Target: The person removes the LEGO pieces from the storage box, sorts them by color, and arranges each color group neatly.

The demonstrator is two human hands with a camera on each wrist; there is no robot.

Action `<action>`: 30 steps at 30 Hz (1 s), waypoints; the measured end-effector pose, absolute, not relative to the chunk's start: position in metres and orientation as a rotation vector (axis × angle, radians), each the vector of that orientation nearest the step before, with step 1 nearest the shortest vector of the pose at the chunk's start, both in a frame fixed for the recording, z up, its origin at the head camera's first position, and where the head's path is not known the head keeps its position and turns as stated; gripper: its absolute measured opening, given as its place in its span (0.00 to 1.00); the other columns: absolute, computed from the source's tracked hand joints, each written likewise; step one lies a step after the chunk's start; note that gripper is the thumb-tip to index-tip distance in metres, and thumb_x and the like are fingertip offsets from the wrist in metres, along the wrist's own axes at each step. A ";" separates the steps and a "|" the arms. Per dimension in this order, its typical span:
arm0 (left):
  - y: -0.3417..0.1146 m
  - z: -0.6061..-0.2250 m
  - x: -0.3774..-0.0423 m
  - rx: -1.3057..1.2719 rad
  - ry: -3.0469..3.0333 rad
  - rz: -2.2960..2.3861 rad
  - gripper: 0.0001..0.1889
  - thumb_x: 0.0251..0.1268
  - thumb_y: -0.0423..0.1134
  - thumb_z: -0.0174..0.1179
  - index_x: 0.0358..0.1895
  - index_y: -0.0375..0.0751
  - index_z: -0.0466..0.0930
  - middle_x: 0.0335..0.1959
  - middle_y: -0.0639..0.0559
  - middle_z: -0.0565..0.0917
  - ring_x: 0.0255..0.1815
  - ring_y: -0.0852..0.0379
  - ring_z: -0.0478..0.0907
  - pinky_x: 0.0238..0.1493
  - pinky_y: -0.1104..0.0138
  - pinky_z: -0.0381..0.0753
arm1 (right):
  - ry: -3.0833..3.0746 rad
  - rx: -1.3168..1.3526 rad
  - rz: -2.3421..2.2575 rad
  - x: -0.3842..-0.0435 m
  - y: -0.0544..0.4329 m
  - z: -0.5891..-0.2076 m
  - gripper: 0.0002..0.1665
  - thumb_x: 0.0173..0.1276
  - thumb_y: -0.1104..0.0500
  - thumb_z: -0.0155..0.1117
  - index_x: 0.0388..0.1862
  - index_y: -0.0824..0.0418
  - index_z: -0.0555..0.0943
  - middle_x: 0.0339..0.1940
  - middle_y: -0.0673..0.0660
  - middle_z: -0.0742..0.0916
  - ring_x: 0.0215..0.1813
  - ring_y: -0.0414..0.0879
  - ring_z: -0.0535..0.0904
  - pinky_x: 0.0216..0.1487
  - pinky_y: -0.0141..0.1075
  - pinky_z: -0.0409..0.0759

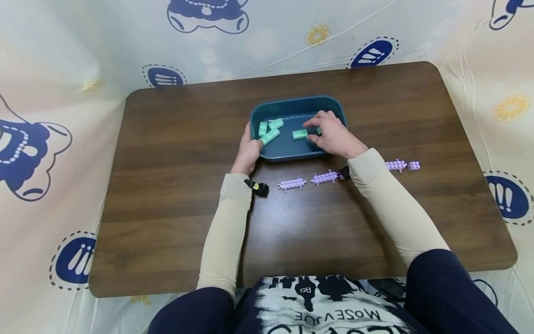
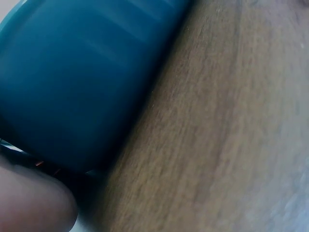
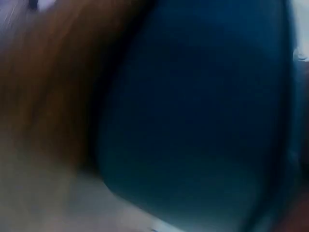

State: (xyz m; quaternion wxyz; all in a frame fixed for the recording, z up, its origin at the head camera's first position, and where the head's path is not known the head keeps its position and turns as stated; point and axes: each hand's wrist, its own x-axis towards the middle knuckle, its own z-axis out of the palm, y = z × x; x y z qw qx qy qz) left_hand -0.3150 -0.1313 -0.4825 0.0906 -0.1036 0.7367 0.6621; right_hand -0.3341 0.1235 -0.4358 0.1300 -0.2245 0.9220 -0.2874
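A dark teal plastic tray [image 1: 285, 149] sits toward the back of the table. My left hand [image 1: 248, 152] grips its left end, thumb over the rim; in the left wrist view a fingertip [image 2: 36, 203] shows below the tray wall [image 2: 72, 87]. Over the right half of the tray is my right hand [image 1: 333, 135], thumb and fingers apart beside a mint green toy brick [image 1: 299, 134]. Another green piece [image 1: 319, 131] shows partly behind the fingers. More green bricks [image 1: 270, 136] lie at the tray's left end. Blurred tray wall [image 3: 193, 111] fills the right wrist view.
In front of the tray runs a row of lilac toy brick pieces [image 1: 292, 184] with small side pegs, partly covered by the right wrist. A single lilac brick [image 1: 414, 165] ends the row at right. The brown wooden table [image 1: 175, 222] has a patterned curtain [image 1: 267, 41] behind it.
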 end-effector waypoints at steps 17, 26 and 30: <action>-0.131 -0.482 -0.317 -0.325 2.192 1.971 0.50 0.47 0.18 0.42 0.79 0.53 0.44 0.77 0.57 0.52 0.68 0.59 0.54 0.55 0.66 0.60 | 2.735 -0.572 -0.737 -0.348 0.112 -0.450 0.25 0.65 0.52 0.67 0.60 0.58 0.81 0.43 0.60 0.73 0.50 0.56 0.61 0.47 0.45 0.61; -0.130 -0.480 -0.315 -0.337 2.184 1.967 0.50 0.48 0.18 0.42 0.79 0.54 0.44 0.77 0.58 0.51 0.70 0.60 0.52 0.57 0.66 0.60 | 2.748 -0.605 -0.714 -0.350 0.113 -0.452 0.22 0.64 0.52 0.68 0.54 0.61 0.84 0.47 0.60 0.77 0.50 0.57 0.63 0.49 0.47 0.63; -0.129 -0.480 -0.315 -0.344 2.183 1.971 0.50 0.48 0.18 0.42 0.79 0.53 0.44 0.77 0.57 0.52 0.70 0.60 0.52 0.58 0.66 0.59 | 2.745 -0.584 -0.770 -0.351 0.113 -0.453 0.20 0.63 0.53 0.69 0.52 0.61 0.84 0.46 0.59 0.78 0.51 0.56 0.64 0.51 0.47 0.65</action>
